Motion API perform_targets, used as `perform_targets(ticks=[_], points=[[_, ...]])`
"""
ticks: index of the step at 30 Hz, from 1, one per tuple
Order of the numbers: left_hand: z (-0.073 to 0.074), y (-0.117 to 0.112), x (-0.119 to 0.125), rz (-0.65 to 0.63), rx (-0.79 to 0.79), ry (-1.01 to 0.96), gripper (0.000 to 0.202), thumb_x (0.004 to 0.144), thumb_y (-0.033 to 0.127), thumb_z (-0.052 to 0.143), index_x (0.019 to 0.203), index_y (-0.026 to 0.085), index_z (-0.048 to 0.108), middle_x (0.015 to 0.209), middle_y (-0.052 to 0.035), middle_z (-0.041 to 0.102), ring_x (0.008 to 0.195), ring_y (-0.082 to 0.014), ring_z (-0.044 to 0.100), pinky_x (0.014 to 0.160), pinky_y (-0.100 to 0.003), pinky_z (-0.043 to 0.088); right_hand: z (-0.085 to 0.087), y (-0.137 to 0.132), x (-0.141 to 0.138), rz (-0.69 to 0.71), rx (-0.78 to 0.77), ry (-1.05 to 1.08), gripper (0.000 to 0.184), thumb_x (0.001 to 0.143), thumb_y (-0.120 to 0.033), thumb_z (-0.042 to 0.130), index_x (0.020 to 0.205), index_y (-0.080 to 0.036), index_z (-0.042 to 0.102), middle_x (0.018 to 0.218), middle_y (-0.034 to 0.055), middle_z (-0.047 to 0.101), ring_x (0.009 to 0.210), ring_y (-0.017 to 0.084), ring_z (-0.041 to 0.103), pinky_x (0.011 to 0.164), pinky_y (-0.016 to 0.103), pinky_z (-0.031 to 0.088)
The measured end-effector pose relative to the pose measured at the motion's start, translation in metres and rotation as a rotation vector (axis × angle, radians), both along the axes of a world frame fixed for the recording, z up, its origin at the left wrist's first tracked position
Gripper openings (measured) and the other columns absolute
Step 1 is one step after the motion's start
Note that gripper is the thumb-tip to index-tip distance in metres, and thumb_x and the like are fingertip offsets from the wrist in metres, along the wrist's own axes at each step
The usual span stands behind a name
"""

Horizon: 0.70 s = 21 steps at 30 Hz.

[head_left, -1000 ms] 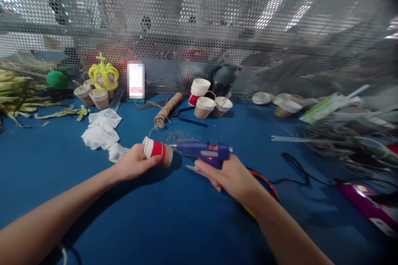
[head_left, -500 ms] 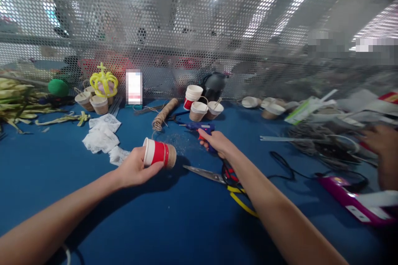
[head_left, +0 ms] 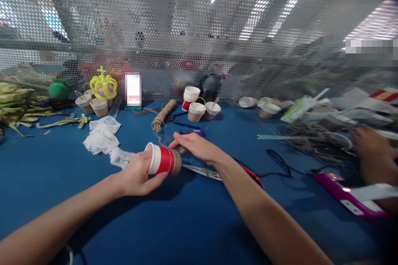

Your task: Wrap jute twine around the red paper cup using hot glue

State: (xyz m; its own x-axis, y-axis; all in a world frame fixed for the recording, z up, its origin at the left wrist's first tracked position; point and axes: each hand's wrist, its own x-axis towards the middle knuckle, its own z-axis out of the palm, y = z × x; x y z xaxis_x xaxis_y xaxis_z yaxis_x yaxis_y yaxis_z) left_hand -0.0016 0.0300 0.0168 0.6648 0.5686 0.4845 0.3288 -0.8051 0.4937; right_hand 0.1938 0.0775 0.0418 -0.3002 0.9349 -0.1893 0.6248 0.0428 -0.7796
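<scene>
My left hand [head_left: 135, 176] is closed round a red-and-white paper cup [head_left: 161, 160], held on its side with its mouth to the left. Brown twine wraps the cup's bottom end [head_left: 176, 161]. My right hand [head_left: 195, 148] lies just right of the cup, fingers stretched leftward, fingertips close to the twine-wrapped end; it holds nothing that I can see. A blue glue gun [head_left: 190, 132] lies on the blue table [head_left: 174, 223] just behind that hand. Scissors [head_left: 202, 171] lie under my right wrist. A twine spool [head_left: 163, 114] trails a loose strand toward the cup.
Paper cups [head_left: 197, 107], a yellow crown [head_left: 103, 84] and white tissue [head_left: 101, 136] lie along the back by a perforated metal screen [head_left: 199, 29]. Black cables [head_left: 280, 161], a purple tool [head_left: 345, 192] and clutter fill the right, where another person's hand [head_left: 374, 155] reaches in.
My right hand carried the glue gun away from the cup, laid it down farther back, then came back empty to the cup's twine end. The left hand kept hold of the cup.
</scene>
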Motion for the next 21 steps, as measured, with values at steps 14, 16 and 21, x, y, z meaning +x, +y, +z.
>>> perform_targets(ticks=[14, 16, 21], points=[[0.012, -0.005, -0.001, 0.048, -0.854, -0.191, 0.023, 0.075, 0.035, 0.052, 0.065, 0.014, 0.048, 0.054, 0.0037, 0.043, 0.048, -0.0070, 0.036, 0.046, -0.019, 0.030, 0.004, -0.013, -0.018, 0.064, -0.304, 0.857, 0.014, 0.063, -0.028, 0.069, 0.066, -0.015, 0.064, 0.073, 0.0006, 0.063, 0.082, 0.012, 0.056, 0.082, 0.028, 0.039], [0.010, -0.002, -0.002, 0.056, -0.957, -0.247, 0.026, 0.072, 0.038, 0.055, 0.066, 0.013, 0.050, 0.056, 0.0029, 0.046, 0.050, -0.0071, 0.037, 0.048, -0.020, 0.031, 0.006, -0.015, -0.018, 0.054, -0.270, 0.854, 0.013, 0.064, -0.028, 0.068, 0.065, -0.016, 0.063, 0.069, -0.0005, 0.061, 0.082, 0.012, 0.056, 0.083, 0.028, 0.039], [0.004, 0.005, -0.002, 0.102, -1.065, -0.355, 0.028, 0.069, 0.039, 0.059, 0.065, 0.012, 0.052, 0.056, 0.0029, 0.048, 0.050, -0.0064, 0.038, 0.050, -0.020, 0.030, 0.013, -0.017, -0.015, 0.025, -0.133, 0.788, 0.013, 0.068, -0.029, 0.065, 0.065, -0.016, 0.061, 0.070, -0.0010, 0.061, 0.075, 0.010, 0.055, 0.080, 0.029, 0.038]])
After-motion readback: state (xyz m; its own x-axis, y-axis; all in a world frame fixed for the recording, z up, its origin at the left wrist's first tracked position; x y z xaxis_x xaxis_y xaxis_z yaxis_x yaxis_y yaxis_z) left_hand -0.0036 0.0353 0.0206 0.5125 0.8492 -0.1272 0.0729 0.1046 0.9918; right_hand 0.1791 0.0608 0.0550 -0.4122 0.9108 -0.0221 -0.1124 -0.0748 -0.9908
